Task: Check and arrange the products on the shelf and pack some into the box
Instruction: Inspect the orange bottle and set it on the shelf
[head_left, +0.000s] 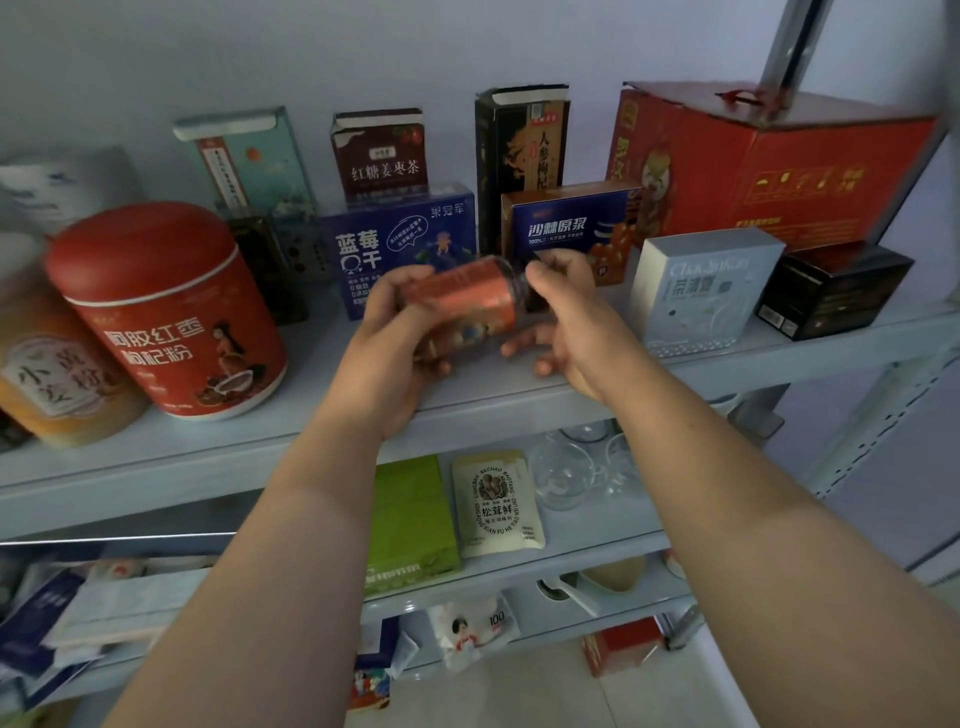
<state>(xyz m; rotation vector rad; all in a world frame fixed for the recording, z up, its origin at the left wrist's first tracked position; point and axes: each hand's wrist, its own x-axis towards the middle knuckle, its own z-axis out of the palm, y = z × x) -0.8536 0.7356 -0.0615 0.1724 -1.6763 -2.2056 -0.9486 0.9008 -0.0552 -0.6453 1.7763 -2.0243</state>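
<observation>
I hold a small bottle with an orange-red label (462, 301) sideways in front of the upper shelf (493, 400). My left hand (395, 332) wraps its lower end from the left. My right hand (561, 306) pinches its dark cap end with thumb and forefinger, the other fingers spread below. Behind the bottle stand a blue blueberry box (400, 234) and a blue-and-orange juice box (566, 223). A big red canister (166, 312) stands on the left of the shelf. No packing box is in view.
On the upper shelf also stand a large red carton (769, 166), a white box (701, 291), a black box (831, 291), tall boxes at the back and an orange canister (47, 374). The lower shelf holds a green packet (410, 519), a cream pouch (496, 504) and glasses (566, 473).
</observation>
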